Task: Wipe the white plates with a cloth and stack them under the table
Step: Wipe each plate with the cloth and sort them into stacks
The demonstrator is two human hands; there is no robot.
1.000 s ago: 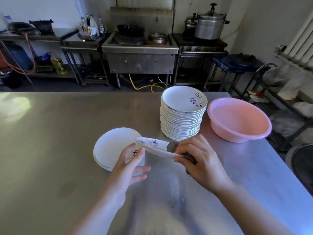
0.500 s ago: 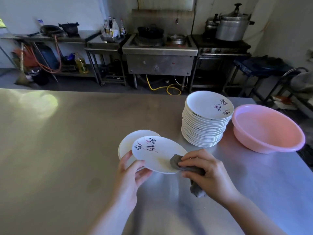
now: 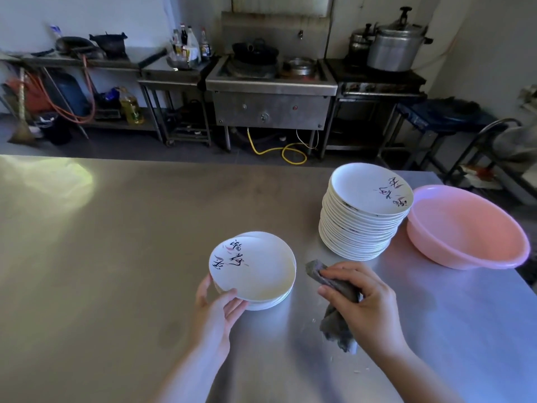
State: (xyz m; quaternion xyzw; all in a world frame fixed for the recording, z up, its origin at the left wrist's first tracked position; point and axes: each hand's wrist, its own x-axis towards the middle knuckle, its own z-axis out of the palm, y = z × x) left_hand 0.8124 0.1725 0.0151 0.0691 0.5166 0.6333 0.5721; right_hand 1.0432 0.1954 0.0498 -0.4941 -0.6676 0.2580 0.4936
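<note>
A white plate (image 3: 255, 269) with black lettering lies face up on a small pile of white plates (image 3: 270, 305) in the middle of the steel table (image 3: 116, 257). My left hand (image 3: 216, 306) holds this top plate by its near left rim, thumb over the edge. My right hand (image 3: 363, 301) grips a grey cloth (image 3: 338, 324) just right of the pile, apart from the plate. A tall stack of white plates (image 3: 363, 216) stands further right and back.
A pink plastic basin (image 3: 470, 228) sits right of the tall stack, near the table's right edge. Beyond the table stand a steel stove (image 3: 270, 91), shelves with bottles and pots, and a yellow hose on the floor. Small crumbs lie by the cloth.
The plate went from tilted on edge between both hands to lying flat on the small pile. My right hand with the cloth came off the plate to the right.
</note>
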